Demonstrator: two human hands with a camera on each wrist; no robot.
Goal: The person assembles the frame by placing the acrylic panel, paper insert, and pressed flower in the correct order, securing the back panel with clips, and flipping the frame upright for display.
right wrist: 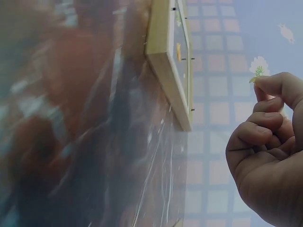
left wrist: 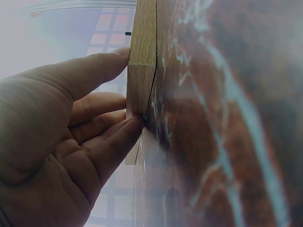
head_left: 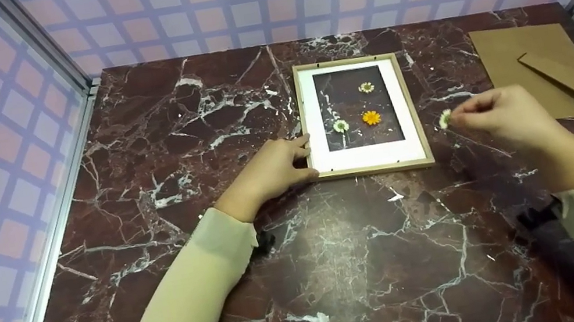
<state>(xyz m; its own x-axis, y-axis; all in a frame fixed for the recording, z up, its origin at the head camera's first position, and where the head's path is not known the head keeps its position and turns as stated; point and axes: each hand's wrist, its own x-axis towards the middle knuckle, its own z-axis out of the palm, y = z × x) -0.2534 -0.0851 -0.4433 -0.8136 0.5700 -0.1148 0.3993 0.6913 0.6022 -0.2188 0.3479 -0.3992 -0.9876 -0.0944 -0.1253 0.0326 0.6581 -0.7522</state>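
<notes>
A light wooden picture frame with a white mat lies flat on the table, marble showing through its clear window. Inside the window sit an upper white flower, an orange flower and a lower white flower. My left hand touches the near left corner of the frame, its thumb and fingers spread along the edge. To the right of the frame, my right hand pinches a small white flower between thumb and forefinger, above the table. Its other fingers are curled in.
At the right back lies a brown cardboard backing with a fold-out stand strip. Small black tabs stick out along the frame's rim. Checked panels enclose the dark red marbled table at the back and sides.
</notes>
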